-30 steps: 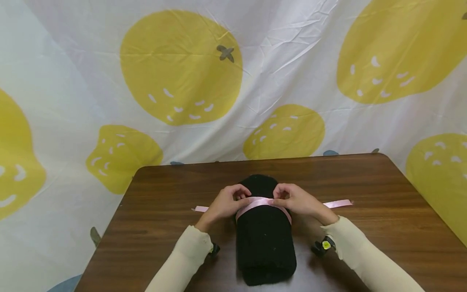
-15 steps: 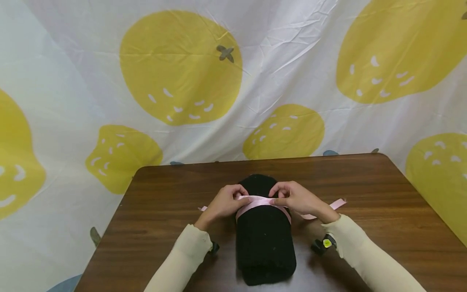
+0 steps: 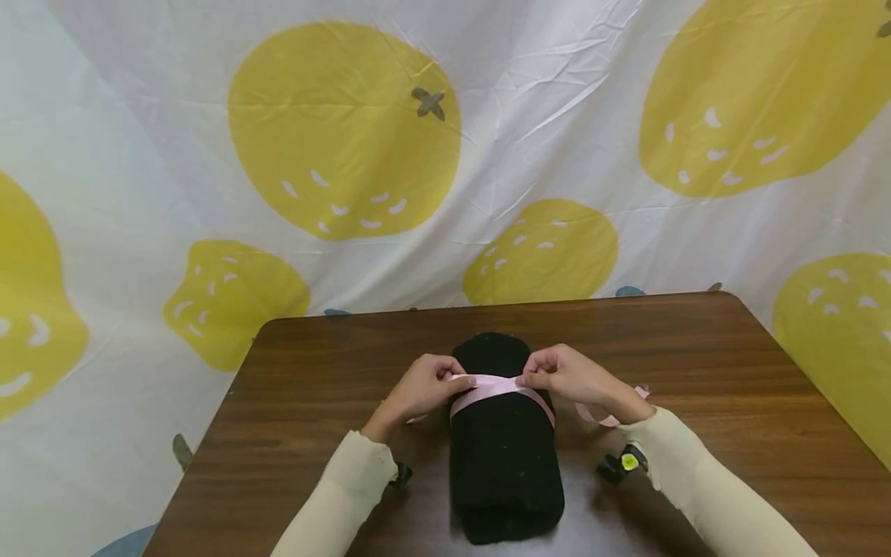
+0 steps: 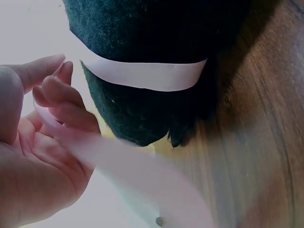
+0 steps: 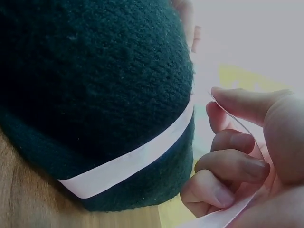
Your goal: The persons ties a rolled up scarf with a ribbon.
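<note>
A rolled black knit cloth (image 3: 504,449) lies on the brown table (image 3: 731,371), its length running toward me. A pink ribbon (image 3: 496,386) wraps over its top. My left hand (image 3: 426,387) pinches the ribbon at the roll's left side, and my right hand (image 3: 567,377) pinches it at the right side. In the left wrist view the ribbon (image 4: 142,75) bands the black roll (image 4: 156,42) and a loose end runs through my curled fingers (image 4: 64,102). The right wrist view shows the ribbon (image 5: 128,164) round the roll (image 5: 90,90) and my fingers (image 5: 232,166) curled on its end.
A white backdrop with large yellow fruit prints (image 3: 344,128) hangs behind the table. Loose ribbon ends lie on the wood beside the roll, one by my right wrist (image 3: 600,418). Bare tabletop (image 3: 306,363) spreads left and right of the roll.
Both ribbon ends have been drawn in toward the roll; the long tails on the table left and right have shortened. My hands stay on top of the roll, slightly shifted.
</note>
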A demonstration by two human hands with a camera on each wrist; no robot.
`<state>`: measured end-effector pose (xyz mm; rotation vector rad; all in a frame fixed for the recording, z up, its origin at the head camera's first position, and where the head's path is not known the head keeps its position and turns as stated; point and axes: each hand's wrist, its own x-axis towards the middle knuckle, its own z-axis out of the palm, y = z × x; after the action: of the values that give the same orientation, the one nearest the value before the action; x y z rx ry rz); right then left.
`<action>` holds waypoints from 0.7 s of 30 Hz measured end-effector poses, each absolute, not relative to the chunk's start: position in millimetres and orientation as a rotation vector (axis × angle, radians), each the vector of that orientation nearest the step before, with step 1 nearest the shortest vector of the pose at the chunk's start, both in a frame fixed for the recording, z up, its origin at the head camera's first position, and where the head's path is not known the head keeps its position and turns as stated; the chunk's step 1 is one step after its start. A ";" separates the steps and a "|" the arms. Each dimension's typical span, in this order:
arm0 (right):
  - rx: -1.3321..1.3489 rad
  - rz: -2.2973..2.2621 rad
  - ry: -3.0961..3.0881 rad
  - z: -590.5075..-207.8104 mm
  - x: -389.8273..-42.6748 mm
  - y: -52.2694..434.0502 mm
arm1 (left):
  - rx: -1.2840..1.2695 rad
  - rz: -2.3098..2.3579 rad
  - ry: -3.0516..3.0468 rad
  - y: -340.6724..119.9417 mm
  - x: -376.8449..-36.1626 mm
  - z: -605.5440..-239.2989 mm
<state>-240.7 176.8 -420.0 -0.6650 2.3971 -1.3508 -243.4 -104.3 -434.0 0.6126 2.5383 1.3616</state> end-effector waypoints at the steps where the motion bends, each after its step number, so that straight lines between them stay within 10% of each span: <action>1: -0.668 -1.354 2.389 -419.9 -240.4 177.6 | 0.598 1.368 2.528 -104.9 -242.7 -434.0; 21: -0.683 -1.321 2.377 -422.5 -234.8 187.8 | 0.503 1.382 2.484 -115.6 -237.0 -437.5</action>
<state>-234.8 187.8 -422.5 -0.6831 2.3774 -1.3213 -237.0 -115.6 -437.5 0.5031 2.4840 1.3815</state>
